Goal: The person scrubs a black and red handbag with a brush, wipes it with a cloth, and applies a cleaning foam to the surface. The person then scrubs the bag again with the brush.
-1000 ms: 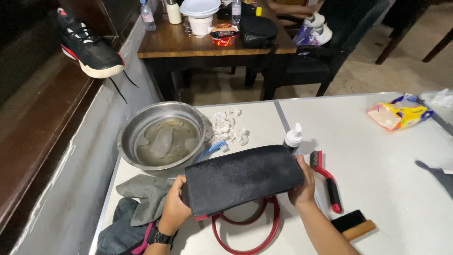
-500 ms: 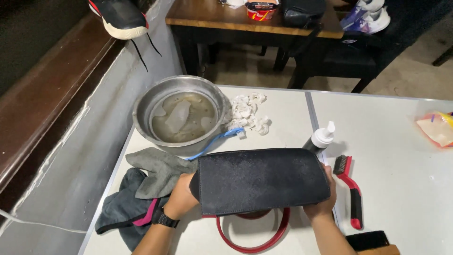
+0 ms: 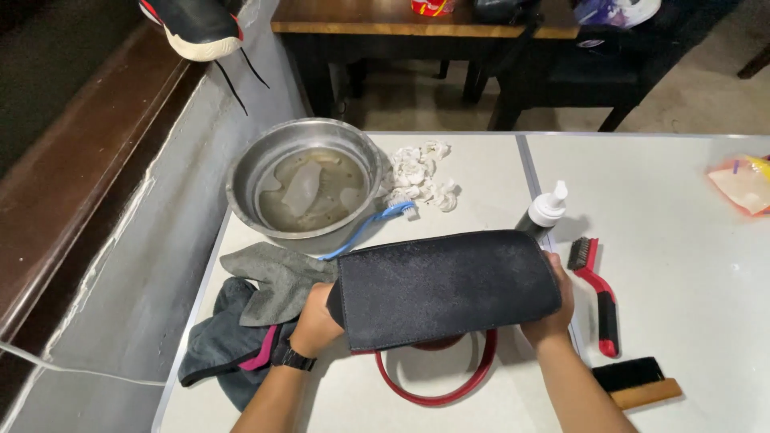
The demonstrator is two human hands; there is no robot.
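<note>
A black felt-like handbag (image 3: 445,287) with a red loop handle (image 3: 433,385) lies flat on the white table (image 3: 666,200). My left hand (image 3: 314,321) grips its left end and my right hand (image 3: 550,301) grips its right end. The red handle curves out from under the bag toward me. Grey and dark cloths (image 3: 257,313) lie just left of my left hand.
A metal bowl (image 3: 305,186) of murky water sits at the back left, a blue toothbrush (image 3: 370,226) leaning on it. White crumpled bits (image 3: 419,175), a dark bottle with white nozzle (image 3: 542,213), a red-handled brush (image 3: 595,289), a wooden brush (image 3: 638,383) and a plastic bag (image 3: 742,183) lie around.
The view has tilted down and nearer to the table. The bag stays held at both ends and has levelled out flatter.
</note>
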